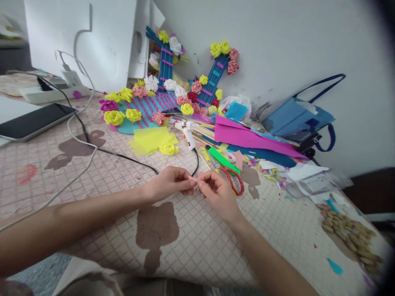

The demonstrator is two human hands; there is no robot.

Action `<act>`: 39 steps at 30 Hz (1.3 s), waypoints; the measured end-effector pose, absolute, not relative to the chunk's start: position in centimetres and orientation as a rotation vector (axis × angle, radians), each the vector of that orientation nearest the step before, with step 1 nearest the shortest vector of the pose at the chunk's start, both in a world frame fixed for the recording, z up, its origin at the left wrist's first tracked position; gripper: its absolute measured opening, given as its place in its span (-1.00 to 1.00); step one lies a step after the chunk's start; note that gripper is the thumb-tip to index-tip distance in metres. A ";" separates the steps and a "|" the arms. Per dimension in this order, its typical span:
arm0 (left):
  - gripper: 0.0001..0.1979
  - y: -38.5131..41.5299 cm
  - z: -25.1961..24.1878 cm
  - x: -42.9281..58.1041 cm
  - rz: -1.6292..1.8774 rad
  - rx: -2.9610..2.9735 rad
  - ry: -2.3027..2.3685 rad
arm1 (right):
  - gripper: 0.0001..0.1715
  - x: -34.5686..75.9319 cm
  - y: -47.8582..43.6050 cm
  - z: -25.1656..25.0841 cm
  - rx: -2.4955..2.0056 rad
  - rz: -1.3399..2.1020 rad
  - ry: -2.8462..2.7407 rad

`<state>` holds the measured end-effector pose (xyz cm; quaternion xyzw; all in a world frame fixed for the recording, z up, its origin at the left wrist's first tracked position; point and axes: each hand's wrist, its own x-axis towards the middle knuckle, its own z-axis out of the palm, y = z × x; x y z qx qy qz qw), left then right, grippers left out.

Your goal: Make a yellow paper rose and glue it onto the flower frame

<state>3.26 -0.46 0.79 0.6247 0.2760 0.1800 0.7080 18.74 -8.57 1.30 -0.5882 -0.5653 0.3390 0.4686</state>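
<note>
My left hand [169, 183] and my right hand [219, 192] meet over the middle of the table, fingertips almost touching. Both pinch a small piece of pink paper [193, 179], mostly hidden behind the fingers. Just beyond my right hand lie red-handled scissors [239, 187] and a green box cutter [222, 159]. A white glue gun [187, 133] rests farther back, its black cord running behind my hands. To its left, yellow paper sheets [151, 139] lie with a yellow paper flower [168, 149] at their edge.
Blue boards with paper flowers [165, 68] lean at the back wall. A magenta sheet [247, 133], wooden sticks [203, 130] and scraps lie behind. Peanuts [348, 232] are at the right, a blue bag [299, 117] behind. A phone [37, 121] and white cable [74, 172] lie left.
</note>
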 end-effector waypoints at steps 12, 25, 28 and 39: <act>-0.76 -0.5 0.7 3.2 0.347 1.410 0.581 | -0.89 18.8 -8.6 1.2 -1.436 0.843 -1.352; -0.82 -0.6 0.6 3.0 0.368 1.506 0.511 | -0.90 19.1 -8.4 0.9 -1.440 0.835 -1.348; -0.80 -0.3 1.0 3.0 0.452 1.551 0.537 | -0.87 19.2 -8.4 0.9 -1.433 0.847 -1.356; -0.86 0.9 0.7 2.0 1.313 2.578 0.237 | -0.46 18.6 -8.4 1.0 -1.087 1.573 -0.850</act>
